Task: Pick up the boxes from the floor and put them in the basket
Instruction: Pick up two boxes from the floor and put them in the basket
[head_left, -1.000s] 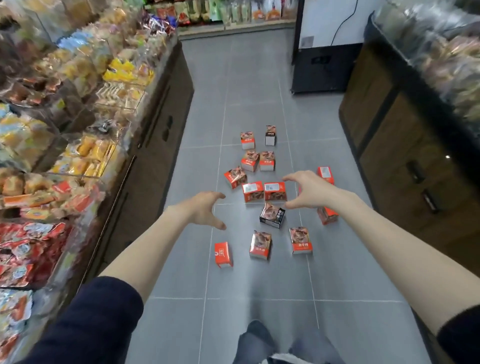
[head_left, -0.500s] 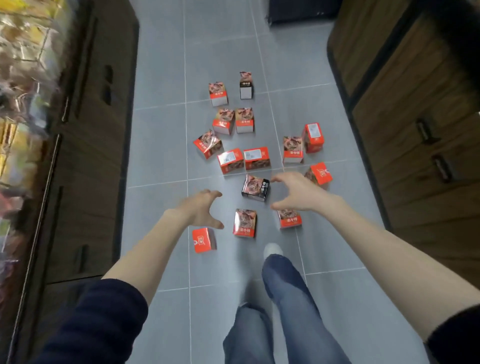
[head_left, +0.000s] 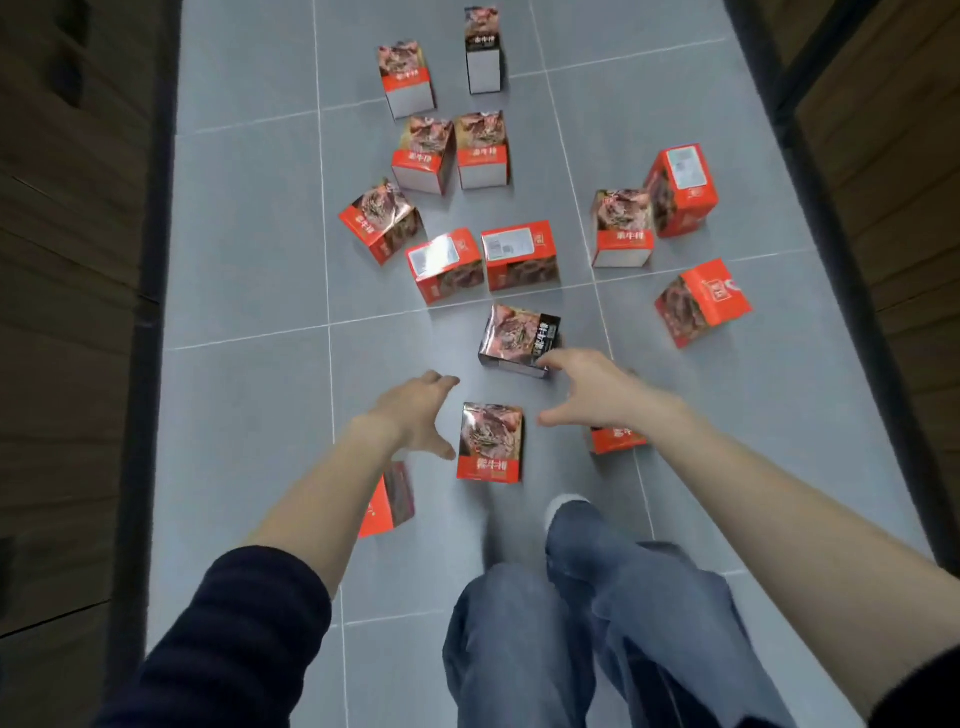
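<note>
Several small red boxes with a meat picture lie scattered on the grey tiled floor. The nearest red box (head_left: 490, 441) lies flat between my two hands. My left hand (head_left: 420, 413) hovers just left of it, fingers spread, holding nothing. My right hand (head_left: 587, 389) hangs open to its right, fingertips at the lower edge of a black box (head_left: 514, 335). Another red box (head_left: 615, 439) is partly hidden under my right wrist, and one more (head_left: 389, 501) lies under my left forearm. No basket is in view.
Dark wooden cabinets (head_left: 72, 312) line the aisle on the left, and more cabinets (head_left: 893, 197) stand on the right. My legs in blue jeans (head_left: 587, 623) and a white shoe tip (head_left: 566, 504) are just behind the nearest boxes. More boxes (head_left: 519, 254) lie farther up the aisle.
My view has tilted down and come closer to the floor. Both hands have dropped toward the nearest boxes, staying open; the shelves of snacks have left the view.
</note>
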